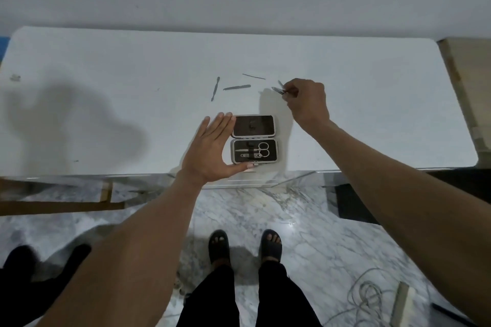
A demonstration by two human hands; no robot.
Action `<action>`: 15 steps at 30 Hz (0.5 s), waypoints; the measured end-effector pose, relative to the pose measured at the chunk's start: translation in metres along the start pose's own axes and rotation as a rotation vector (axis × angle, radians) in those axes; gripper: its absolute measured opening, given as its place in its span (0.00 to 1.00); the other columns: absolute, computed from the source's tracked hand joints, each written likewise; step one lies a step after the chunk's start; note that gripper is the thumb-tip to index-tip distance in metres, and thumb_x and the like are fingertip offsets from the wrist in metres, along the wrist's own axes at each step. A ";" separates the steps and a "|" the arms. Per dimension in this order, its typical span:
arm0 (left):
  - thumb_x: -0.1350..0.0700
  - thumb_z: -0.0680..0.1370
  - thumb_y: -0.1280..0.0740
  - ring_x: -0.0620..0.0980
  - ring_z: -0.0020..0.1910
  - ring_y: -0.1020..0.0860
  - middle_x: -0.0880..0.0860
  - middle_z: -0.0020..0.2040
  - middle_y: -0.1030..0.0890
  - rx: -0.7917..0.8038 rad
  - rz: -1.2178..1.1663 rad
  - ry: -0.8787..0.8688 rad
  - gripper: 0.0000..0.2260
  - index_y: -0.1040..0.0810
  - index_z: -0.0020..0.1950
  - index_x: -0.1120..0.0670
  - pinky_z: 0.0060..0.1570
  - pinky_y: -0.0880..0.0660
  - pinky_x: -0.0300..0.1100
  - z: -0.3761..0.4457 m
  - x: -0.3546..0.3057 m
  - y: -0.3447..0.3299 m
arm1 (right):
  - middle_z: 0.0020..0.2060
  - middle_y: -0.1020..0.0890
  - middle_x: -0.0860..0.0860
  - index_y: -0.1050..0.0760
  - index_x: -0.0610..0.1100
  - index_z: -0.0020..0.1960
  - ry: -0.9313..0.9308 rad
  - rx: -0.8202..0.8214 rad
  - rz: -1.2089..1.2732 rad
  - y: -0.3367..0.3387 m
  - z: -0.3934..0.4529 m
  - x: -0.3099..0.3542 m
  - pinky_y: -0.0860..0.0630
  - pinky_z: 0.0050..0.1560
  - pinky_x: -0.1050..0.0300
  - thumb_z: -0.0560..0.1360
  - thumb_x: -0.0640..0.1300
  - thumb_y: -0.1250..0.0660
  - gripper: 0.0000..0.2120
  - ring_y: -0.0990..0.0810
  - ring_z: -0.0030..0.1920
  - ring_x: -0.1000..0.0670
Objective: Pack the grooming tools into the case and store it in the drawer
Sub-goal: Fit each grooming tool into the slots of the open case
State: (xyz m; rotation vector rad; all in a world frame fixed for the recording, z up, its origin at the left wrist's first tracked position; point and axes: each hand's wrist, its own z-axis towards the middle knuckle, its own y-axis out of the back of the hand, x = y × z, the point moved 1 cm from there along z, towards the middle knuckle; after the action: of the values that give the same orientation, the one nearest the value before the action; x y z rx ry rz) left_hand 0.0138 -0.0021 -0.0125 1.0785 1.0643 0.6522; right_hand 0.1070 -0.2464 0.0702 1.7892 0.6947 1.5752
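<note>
A small grooming case [253,139] lies unfolded near the front edge of the white table [106,66]; its lower half holds scissors [263,151] and a couple of slim tools. My left hand [212,151] rests flat against the case's left side, fingers spread, thumb under its front edge. Behind the case, my right hand [305,99] pinches a thin metal tool [277,90] just above the tabletop. Three loose tools lie on the table: a dark stick [215,89], a flat file [237,87] and a thin pin [253,76].
A wall stands right behind the table. A wooden piece [467,87] sits at the table's right end. My feet in dark sandals [244,245] stand on marble floor; a coiled cable [366,297] lies at the lower right. A small speck [15,77] lies far left.
</note>
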 end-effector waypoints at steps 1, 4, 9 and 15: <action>0.20 0.71 0.40 0.52 0.85 0.43 0.55 0.84 0.39 -0.002 0.000 -0.002 0.55 0.41 0.84 0.59 0.84 0.49 0.56 0.000 0.000 0.000 | 0.46 0.14 0.45 0.17 0.41 0.52 0.025 0.016 -0.005 -0.001 -0.006 0.000 0.20 0.53 0.52 0.74 0.36 0.30 0.08 0.17 0.47 0.47; 0.20 0.71 0.41 0.53 0.84 0.42 0.56 0.84 0.37 -0.010 -0.005 -0.007 0.55 0.40 0.84 0.59 0.84 0.49 0.56 0.000 -0.001 0.001 | 0.46 0.14 0.46 0.17 0.42 0.52 0.081 0.065 -0.033 -0.002 -0.027 0.000 0.22 0.52 0.57 0.73 0.37 0.29 0.08 0.18 0.45 0.50; 0.19 0.71 0.42 0.53 0.85 0.43 0.56 0.84 0.38 0.003 0.002 0.001 0.56 0.41 0.84 0.59 0.84 0.51 0.55 -0.001 -0.001 0.001 | 0.44 0.19 0.50 0.17 0.43 0.51 0.160 0.155 -0.080 -0.008 -0.060 0.002 0.27 0.49 0.59 0.74 0.38 0.29 0.07 0.21 0.43 0.52; 0.20 0.71 0.42 0.53 0.85 0.43 0.56 0.84 0.39 0.016 0.004 0.002 0.55 0.42 0.84 0.59 0.84 0.50 0.56 -0.002 -0.001 0.001 | 0.45 0.15 0.45 0.17 0.42 0.52 0.141 0.227 -0.150 -0.019 -0.085 -0.004 0.22 0.52 0.53 0.74 0.39 0.28 0.07 0.18 0.46 0.47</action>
State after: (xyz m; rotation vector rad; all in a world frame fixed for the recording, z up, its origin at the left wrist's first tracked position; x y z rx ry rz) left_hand 0.0113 -0.0021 -0.0112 1.0942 1.0706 0.6489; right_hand 0.0228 -0.2268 0.0588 1.7490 1.0869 1.5829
